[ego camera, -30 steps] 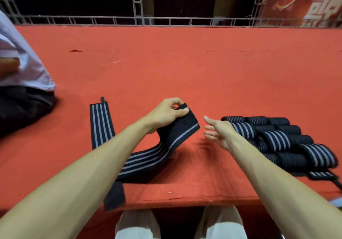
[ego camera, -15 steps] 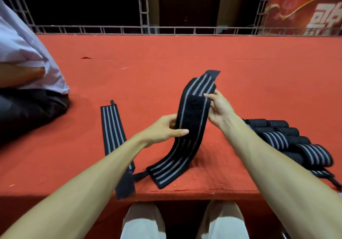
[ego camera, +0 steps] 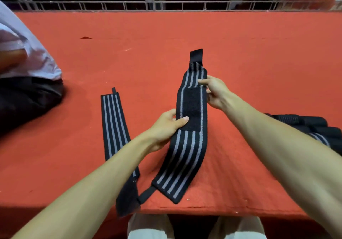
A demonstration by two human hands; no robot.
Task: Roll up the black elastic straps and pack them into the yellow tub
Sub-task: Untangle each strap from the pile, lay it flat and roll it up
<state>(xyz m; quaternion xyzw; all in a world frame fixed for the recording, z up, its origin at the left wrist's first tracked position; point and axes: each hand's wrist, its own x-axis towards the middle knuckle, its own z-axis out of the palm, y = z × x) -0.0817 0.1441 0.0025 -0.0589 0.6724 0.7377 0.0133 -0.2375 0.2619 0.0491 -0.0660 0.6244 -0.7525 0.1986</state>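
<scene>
Black striped strap (ego camera: 187,150) held up over the red table (ego camera: 240,53), near end resting on it. Pinched low by left hand (ego camera: 162,127), thumb on top; gripped high by right hand (ego camera: 217,94). Second strap (ego camera: 112,124) flat at 9 o'clock, rolled straps (ego camera: 314,126) at 3 o'clock.

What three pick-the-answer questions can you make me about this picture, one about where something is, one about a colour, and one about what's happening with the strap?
1. Where are the rolled straps?
A. on the table's right side
B. on the person's lap
C. by the far railing

2. What colour is the table cover?
A. blue
B. red
C. green

3. How is the held strap?
A. rolled up tight
B. unrolled, gripped by both hands
C. lying untouched

Answers:
1 A: they are piled at the right edge of the view.
2 B: the cloth is red all over.
3 B: the left hand grips its middle and the right hand pinches its upper part.
</scene>
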